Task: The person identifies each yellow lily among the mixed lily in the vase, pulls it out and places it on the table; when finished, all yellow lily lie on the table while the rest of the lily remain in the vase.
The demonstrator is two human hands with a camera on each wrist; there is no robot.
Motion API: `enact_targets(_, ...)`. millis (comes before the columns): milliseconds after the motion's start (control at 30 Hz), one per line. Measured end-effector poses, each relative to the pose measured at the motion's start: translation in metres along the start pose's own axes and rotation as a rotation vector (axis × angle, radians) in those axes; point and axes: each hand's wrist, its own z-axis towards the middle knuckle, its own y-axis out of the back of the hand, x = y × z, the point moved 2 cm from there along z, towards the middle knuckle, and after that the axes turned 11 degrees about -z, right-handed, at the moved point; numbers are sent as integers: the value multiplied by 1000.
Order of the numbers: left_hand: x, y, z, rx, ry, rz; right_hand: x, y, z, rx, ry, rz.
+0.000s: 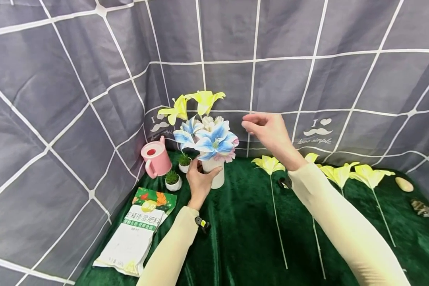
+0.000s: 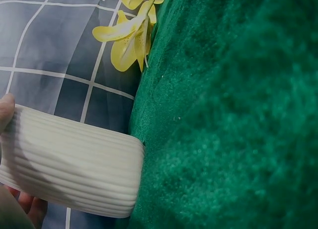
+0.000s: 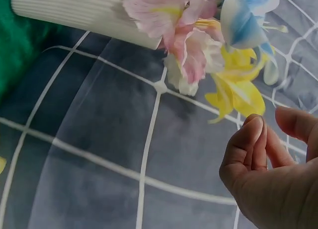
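Note:
A white ribbed vase [image 1: 219,180] stands upright on the green cloth, holding blue lilies [image 1: 214,142], pink and white blooms, and two yellow lilies [image 1: 205,101] that rise above the rest. My left hand [image 1: 199,182] grips the vase from its left side, thumb across the front. In the left wrist view, the vase [image 2: 74,162] shows its fluted wall, with fingertips curled round it. To the right of the bouquet, my right hand [image 1: 269,129] hangs in the air with loosely bent fingers and nothing in them. Pink petals [image 3: 191,52] show beyond it in the right wrist view.
Several long-stemmed yellow lilies [image 1: 269,164] lie on the cloth at right, partly behind my right forearm. A pink watering can [image 1: 159,163], two small potted succulents [image 1: 173,182] and a fertilizer bag [image 1: 130,238] are at left. Stones [image 1: 404,184] lie at far right.

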Motion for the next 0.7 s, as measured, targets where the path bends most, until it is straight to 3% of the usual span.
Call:
enact_targets(267,1,-2,0,7,9,19,16,-38,47,76,41,-128)
enact_targets(500,2,-4,0,7,2,27,14,-61,79,141,38,-140)
enact_targets(700,4,-1,2,-1,-11,28,13,-83,93,196,66,-127)
